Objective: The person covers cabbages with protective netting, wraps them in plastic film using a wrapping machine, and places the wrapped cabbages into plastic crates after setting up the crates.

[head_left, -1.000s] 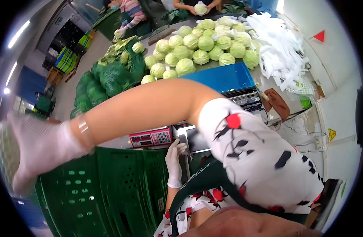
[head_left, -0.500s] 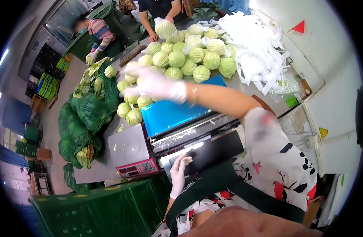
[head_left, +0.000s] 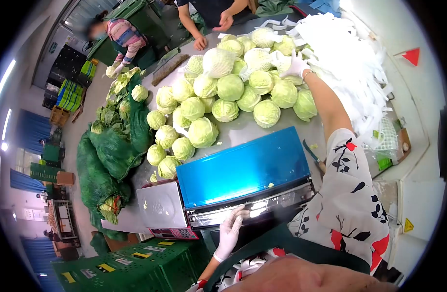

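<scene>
My gloved right hand (head_left: 296,66) reaches over the far right of a heap of pale green cabbages (head_left: 229,87). Its fingers are spread at a cabbage in white foam netting (head_left: 281,61); no grip on it shows. Nearer me, my gloved left hand (head_left: 229,232) rests at the front edge of a wrapping machine with a blue top (head_left: 243,168). The fingers of that hand are stretched out against the shiny strip, with nothing visible in them. Another netted cabbage (head_left: 218,62) lies on top of the heap.
A scale (head_left: 160,204) stands left of the machine, and a knife (head_left: 315,156) lies to its right. White foam nets (head_left: 340,63) are piled at right. Green mesh sacks (head_left: 104,165) and a brush (head_left: 169,68) lie left. Two co-workers (head_left: 216,14) (head_left: 126,39) are at the far side.
My right hand has swung from above the left cabbages to the right side of the heap. The far co-worker has let go of a netted cabbage. The view has shifted; my left hand stays by the machine.
</scene>
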{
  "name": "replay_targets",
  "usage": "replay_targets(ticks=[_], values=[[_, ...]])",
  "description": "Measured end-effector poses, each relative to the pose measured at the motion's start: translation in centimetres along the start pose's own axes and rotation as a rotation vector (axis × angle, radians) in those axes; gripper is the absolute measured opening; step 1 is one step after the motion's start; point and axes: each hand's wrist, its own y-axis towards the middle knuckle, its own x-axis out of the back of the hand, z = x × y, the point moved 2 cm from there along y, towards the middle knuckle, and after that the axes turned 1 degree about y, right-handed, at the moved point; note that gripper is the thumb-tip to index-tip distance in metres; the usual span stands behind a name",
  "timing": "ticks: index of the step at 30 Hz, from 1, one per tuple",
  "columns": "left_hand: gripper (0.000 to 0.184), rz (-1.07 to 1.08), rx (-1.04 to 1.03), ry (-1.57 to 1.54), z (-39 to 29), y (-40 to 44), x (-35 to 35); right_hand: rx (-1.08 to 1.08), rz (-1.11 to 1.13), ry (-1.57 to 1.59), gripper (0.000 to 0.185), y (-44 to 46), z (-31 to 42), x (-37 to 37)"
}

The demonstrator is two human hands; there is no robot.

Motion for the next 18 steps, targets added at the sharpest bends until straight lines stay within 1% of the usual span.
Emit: replay_targets(ticks=[2, 3, 6, 7, 10, 11, 12, 14, 15, 16, 17, 18], values=[[0.037, -0.007, 0.005, 0.026, 0.3, 0.8, 0.0, 0.047, 0.11, 0.064, 0.135, 1.6, -0.8, -1.1], [0.038, 0.003, 0.015, 0.031, 0.6, 1.1, 0.2, 0.069, 0.081, 0.083, 0.123, 1.9, -1.0, -1.0], [0.04, 0.025, 0.028, 0.029, 0.5, 2.0, 0.1, 0.101, 0.02, 0.409, 0.123, 4.0, -3.8, -2.3], [0.04, 0.029, 0.024, 0.027, 0.2, 2.4, 0.0, -0.061, -0.029, 0.55, 0.107, 3.7, -4.8, -2.3], [0.04, 0.069, -0.028, 0.069, -0.6, 3.3, 0.0, -0.004, 0.057, 1.359, 0.086, 2.7, -6.9, -1.4], [0.039, 0.064, -0.028, 0.095, -1.1, 3.4, 0.0, 0.076, 0.157, 1.65, 0.065, 2.3, -6.9, -1.4], [0.04, 0.052, -0.073, 0.109, -1.2, 3.7, 0.0, 0.115, 0.292, 1.787, 0.061, 0.6, -6.3, -0.3], [0.04, 0.013, -0.042, 0.108, -1.9, 4.7, -0.1, 0.189, 0.577, 2.044, 0.053, -6.4, -3.1, 3.0], [0.041, 0.009, -0.03, 0.151, -2.2, 5.4, -0.1, 0.441, 0.314, 1.707, 0.049, -10.1, -1.4, 3.4], [0.043, -0.01, -0.127, 0.192, -2.1, 6.4, -0.3, 0.475, 0.312, 1.635, 0.047, -14.1, 0.7, 3.5], [0.049, -0.022, -0.144, 0.197, -3.6, 7.0, -0.8, 0.509, 0.308, 1.563, 0.045, -18.2, 2.9, 3.7], [0.061, -0.026, -0.305, 0.206, -3.9, 8.1, -1.0, 0.425, 0.463, 1.641, 0.045, -21.7, 4.9, 3.3]])
